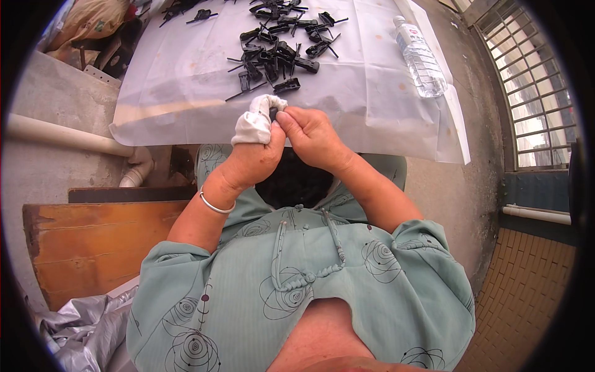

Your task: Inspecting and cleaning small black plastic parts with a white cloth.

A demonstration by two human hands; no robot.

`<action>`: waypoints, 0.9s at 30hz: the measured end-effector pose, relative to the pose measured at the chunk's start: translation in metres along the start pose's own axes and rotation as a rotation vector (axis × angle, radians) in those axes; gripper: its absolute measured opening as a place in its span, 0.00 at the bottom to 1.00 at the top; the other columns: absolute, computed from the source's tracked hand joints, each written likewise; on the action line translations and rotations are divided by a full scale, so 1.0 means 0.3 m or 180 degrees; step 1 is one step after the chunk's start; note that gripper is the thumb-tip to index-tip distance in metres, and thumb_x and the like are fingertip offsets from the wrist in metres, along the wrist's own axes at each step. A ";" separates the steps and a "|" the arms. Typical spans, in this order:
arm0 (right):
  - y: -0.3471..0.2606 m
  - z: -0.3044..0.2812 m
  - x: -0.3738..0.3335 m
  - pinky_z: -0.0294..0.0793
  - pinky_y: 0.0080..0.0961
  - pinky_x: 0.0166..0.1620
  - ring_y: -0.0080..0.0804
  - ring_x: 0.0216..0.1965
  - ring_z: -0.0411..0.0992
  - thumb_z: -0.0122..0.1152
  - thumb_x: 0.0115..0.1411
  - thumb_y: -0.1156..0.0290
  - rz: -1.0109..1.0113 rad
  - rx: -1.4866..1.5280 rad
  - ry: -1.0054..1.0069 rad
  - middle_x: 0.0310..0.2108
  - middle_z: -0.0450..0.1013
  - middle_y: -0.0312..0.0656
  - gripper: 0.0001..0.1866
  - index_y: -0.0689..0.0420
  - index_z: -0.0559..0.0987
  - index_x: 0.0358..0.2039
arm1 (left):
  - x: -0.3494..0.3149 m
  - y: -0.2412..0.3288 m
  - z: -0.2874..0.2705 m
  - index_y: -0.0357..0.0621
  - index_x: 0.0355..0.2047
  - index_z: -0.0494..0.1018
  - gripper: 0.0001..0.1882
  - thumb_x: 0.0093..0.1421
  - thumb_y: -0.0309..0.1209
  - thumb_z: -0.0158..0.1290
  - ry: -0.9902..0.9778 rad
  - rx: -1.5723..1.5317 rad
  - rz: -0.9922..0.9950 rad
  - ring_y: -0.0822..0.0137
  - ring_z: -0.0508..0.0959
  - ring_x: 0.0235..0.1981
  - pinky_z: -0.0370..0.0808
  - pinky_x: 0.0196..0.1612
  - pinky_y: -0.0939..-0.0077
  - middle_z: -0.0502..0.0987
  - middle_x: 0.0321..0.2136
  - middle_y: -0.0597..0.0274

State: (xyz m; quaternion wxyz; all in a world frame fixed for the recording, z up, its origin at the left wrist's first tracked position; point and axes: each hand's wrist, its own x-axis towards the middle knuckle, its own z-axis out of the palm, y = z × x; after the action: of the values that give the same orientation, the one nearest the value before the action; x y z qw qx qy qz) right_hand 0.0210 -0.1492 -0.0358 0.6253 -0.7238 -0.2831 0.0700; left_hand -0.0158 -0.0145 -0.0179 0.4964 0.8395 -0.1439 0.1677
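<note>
My left hand [255,160] and my right hand [315,137] meet just over the near edge of the covered table. White cloth [253,126] wraps the fingers of the left hand. Between the two hands a small black plastic part [273,114] shows, mostly hidden by fingers and cloth. The right thumb and fingers pinch at it from the right side. Just beyond lies a loose pile of black plastic parts [285,54] with thin strips sticking out. One black piece [286,85] lies closest to my hands.
Translucent plastic sheeting [353,111] covers the table. A clear water bottle [421,65] lies at its right side. Below the table edge, a dark round container [294,180] sits between my knees. A wooden board [105,239] and a white pipe [68,134] are at left.
</note>
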 end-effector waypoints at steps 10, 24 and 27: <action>0.063 -0.008 0.044 0.69 0.33 0.22 0.41 0.21 0.70 0.56 0.53 0.68 -0.0853 -0.2979 0.0446 0.19 0.68 0.42 0.08 0.56 0.68 0.23 | -0.020 -0.045 -0.097 0.38 0.39 0.72 0.13 0.52 0.26 0.53 0.0022 0.1169 0.0019 0.53 0.73 0.39 0.70 0.43 0.67 0.74 0.35 0.51; 0.009 -0.050 0.014 0.64 0.21 0.22 0.26 0.18 0.66 0.59 0.53 0.74 -0.0920 -0.1312 0.0805 0.20 0.69 0.38 0.05 0.60 0.72 0.25 | 0.073 -0.059 -0.030 0.40 0.46 0.65 0.14 0.59 0.23 0.43 -0.0713 -0.1601 -0.1283 0.81 0.71 0.19 0.67 0.18 0.87 0.70 0.28 0.67; 0.010 -0.050 0.042 0.61 0.16 0.22 0.18 0.19 0.61 0.58 0.56 0.71 -0.0066 -0.0323 0.0742 0.18 0.66 0.35 0.08 0.62 0.72 0.25 | 0.067 -0.029 -0.035 0.37 0.45 0.65 0.14 0.59 0.24 0.44 -0.0733 -0.2174 -0.1463 0.80 0.71 0.19 0.67 0.17 0.87 0.70 0.27 0.65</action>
State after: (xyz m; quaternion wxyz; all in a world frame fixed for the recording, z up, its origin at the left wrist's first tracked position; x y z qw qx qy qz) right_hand 0.0393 -0.1559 -0.0322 0.6173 -0.7548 -0.2191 -0.0355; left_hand 0.0044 -0.0026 -0.0115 0.7511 0.6504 -0.0548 -0.0994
